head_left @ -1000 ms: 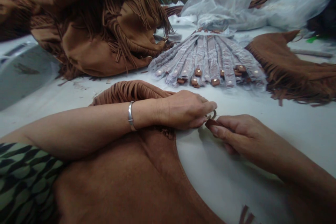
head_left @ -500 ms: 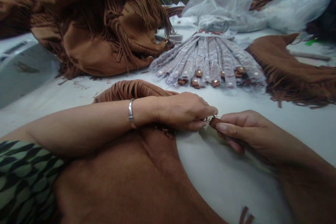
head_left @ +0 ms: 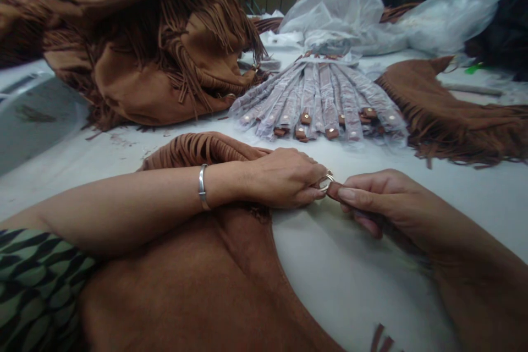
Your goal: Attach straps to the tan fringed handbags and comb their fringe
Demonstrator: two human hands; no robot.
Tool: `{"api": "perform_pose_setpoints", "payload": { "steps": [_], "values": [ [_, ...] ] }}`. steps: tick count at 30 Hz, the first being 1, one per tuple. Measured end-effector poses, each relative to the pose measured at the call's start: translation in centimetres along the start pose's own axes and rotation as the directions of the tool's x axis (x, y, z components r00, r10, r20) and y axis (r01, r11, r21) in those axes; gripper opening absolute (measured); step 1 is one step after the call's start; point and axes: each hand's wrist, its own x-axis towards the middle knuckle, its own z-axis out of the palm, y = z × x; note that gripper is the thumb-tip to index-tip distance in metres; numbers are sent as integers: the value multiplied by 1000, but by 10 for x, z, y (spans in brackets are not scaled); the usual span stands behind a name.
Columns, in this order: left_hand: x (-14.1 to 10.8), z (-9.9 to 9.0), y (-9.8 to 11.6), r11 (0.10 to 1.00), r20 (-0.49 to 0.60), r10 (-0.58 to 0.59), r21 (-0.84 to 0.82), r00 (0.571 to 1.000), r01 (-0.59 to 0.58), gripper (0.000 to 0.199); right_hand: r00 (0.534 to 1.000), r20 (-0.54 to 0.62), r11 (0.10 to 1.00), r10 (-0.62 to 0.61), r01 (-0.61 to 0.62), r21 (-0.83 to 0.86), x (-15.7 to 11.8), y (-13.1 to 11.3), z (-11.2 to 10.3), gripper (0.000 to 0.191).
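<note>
My left hand, a silver bracelet on its wrist, pinches a metal ring between thumb and finger. Facing it, my right hand grips a brown leather strap, whose end meets the ring; whether it passes through the ring I cannot tell. Part of the strap trails beneath my right hand in what looks like clear wrap. Below my left forearm lies a large brown suede piece, with a fringed part showing beyond the arm.
Tan fringed bags are heaped at the back left beside a grey basin. Plastic-wrapped straps fan out behind my hands. A fringed suede piece lies at right, near clear plastic bags. A person's pink sleeve shows behind.
The ring shows more fully between my hands, and the strap end now sits against it. The whole view has shifted slightly. Both hands keep their holds.
</note>
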Motion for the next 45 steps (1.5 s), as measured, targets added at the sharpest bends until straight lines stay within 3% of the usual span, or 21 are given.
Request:
{"api": "perform_pose_setpoints", "payload": {
  "steps": [5,11,18,22,25,30,33,40,45],
  "values": [
    [0,-1,1,998,27,65,-19,998,-64,20,998,66,993,9,-17,119,6,6,-6,36],
    [0,-1,5,994,9,107,-11,994,-107,20,987,160,994,-11,-7,110,7,11,-14,37],
    [1,-7,8,1000,-64,-23,-21,998,22,23,991,-85,994,-106,102,-44,-10,-6,-2,40],
    [3,-5,7,989,-136,-120,-107,984,106,15,931,-278,947,-238,158,-279,-17,-11,15,45],
    [4,-1,4,980,-155,-137,-167,978,111,12,890,-340,910,-306,168,-379,-15,-10,22,47],
    [4,-2,1,975,-109,-55,-219,992,30,10,975,-166,987,-151,139,-81,-6,-6,12,43],
    [2,-6,2,980,-44,6,-197,999,-14,7,996,-49,996,-70,72,49,-1,-2,2,41],
    [0,-7,8,977,85,213,-34,973,-211,11,972,230,999,-42,43,1,5,5,-13,39],
    [2,-10,13,973,188,224,20,956,-231,15,965,259,999,-39,41,-2,7,3,-17,36]
  ]
}}
